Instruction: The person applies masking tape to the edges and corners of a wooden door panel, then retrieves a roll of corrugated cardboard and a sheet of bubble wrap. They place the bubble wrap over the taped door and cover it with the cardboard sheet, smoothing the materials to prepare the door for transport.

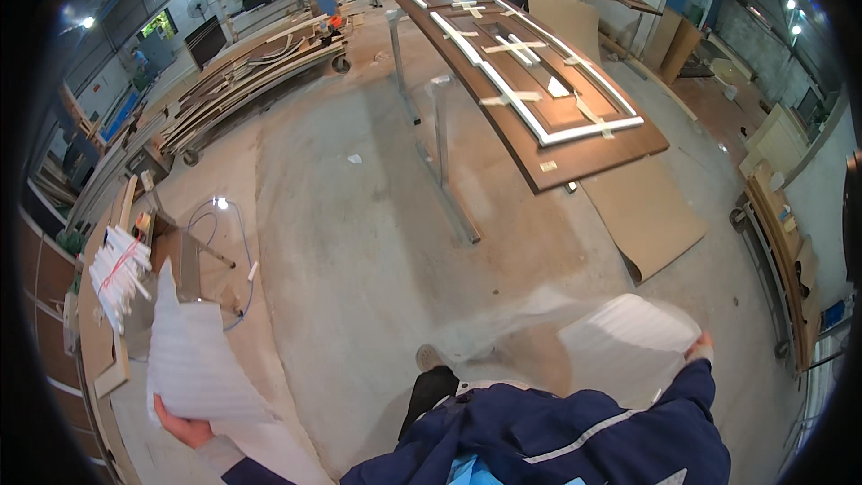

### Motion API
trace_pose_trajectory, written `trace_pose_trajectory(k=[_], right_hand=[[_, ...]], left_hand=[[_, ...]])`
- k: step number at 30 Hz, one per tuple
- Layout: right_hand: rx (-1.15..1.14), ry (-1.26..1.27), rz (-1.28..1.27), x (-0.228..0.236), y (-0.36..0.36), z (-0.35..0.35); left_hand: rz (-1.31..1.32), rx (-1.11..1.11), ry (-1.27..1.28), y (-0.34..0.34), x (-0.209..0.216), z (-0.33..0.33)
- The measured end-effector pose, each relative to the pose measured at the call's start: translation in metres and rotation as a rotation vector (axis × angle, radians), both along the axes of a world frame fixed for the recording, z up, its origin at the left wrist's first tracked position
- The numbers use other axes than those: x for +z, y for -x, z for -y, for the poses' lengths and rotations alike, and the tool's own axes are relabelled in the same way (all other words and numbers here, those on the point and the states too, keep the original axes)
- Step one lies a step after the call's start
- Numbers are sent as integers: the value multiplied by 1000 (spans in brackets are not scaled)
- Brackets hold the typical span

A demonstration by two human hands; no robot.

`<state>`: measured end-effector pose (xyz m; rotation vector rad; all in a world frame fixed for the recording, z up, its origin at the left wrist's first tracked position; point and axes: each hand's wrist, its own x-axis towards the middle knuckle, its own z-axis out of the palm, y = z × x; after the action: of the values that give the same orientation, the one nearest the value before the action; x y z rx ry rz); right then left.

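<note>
The person's left hand (186,424), fingers curled, and right hand (702,348), partly hidden but apparently pinching, hold translucent white foam sheeting (193,355) out on both sides of the body, whether as one piece cannot be told. The left span tapers forward lengthwise, the right lies crosswise; the step looks like spreading, calling next for even tension. Beyond, a long brown wooden panel (593,157) points away on grey metal stands (440,121).

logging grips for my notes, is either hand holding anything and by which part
Thin white sheeting: the left hand grips it near its left edge, the right hand at its right edge; whether it is one sheet is unclear.
</note>
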<state>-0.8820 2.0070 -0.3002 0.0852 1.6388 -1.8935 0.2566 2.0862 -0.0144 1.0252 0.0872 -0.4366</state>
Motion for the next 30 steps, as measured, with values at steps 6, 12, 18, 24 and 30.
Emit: trace_pose_trajectory(k=[6,12,18,24,30], right_hand=[[44,-736,-919,78,-3,-71],[-437,-37,-413,227,-44,36],[-980,-126,-593,348,-169,354],[-760,117,-1149,391,-265,643],[-973,-26,-1585,425,-349,889]], left_hand=[[-14,-406,62,-77,-50,302],[17,-567,108,-88,-74,574],[175,-371,-48,-156,-66,732],[71,-233,-198,-292,-109,782],[-82,-18,-117,-396,-165,874]])
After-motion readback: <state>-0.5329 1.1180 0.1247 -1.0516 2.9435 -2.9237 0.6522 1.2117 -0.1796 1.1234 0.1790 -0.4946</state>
